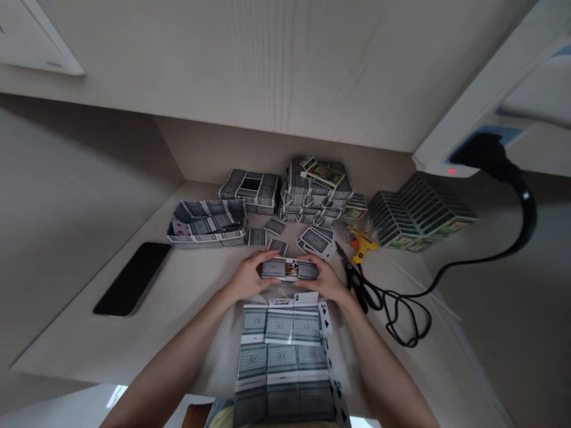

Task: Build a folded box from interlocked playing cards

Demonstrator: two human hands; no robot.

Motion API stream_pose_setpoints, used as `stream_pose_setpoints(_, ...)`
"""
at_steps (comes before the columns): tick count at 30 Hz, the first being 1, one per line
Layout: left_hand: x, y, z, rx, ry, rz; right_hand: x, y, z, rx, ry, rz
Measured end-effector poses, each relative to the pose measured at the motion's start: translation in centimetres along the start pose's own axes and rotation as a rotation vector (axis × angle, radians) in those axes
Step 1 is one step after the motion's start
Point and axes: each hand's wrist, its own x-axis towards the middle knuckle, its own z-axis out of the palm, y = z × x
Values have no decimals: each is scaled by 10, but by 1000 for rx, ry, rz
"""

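Note:
Between my hands is a small block of folded playing cards, patterned backs outward, with a face card showing in its middle gap. My left hand is closed on its left end, and my right hand grips the right end the same way. Nearer my body lies a flat panel of joined playing cards, some card faces showing along its top and right edges. Just beyond my hands are loose cards and a fanned pile of cards.
At the back stand a card-built open box, a card box with an opening and stacked card blocks. A black phone lies left. Right are scissors, a yellow glue gun, its looping black cable and card packs.

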Motion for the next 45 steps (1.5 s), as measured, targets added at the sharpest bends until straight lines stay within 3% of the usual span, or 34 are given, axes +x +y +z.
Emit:
stream_pose_setpoints(9, 0, 2, 15, 9, -13, 20, 3, -4, 9, 4, -37, 21)
stream_pose_setpoints(13, 2, 2, 15, 90, 5, 30, 5, -1, 7, 171, 61, 35)
stream_pose_setpoints(16, 3, 3, 13, 142, 34, 24, 6, 4, 8, 358, 169, 159)
stream_pose_setpoints(20, 2, 4, 13, 149, 45, 5, 6, 4, 14, 545, 64, 337)
stream_pose_setpoints(24, 1, 5, 14, 110, 40, -13, 5, -3, 18, 613, -2, 351)
stream_pose_setpoints(32, 3, 5, 19, 77, 57, 31, 2, -12, 18, 389, 43, 271)
stream_pose_setpoints(38, 4, 6, 16, 141, 26, 95, 4, -5, 18, 294, 79, 233)
stream_pose_setpoints(40, 4, 6, 14, 179, 13, 112, 6, 1, 14, 167, 172, 184)
stream_pose_setpoints(45, 3, 3, 8, 238, -59, 162, 8, 20, -1, -194, 579, 86)
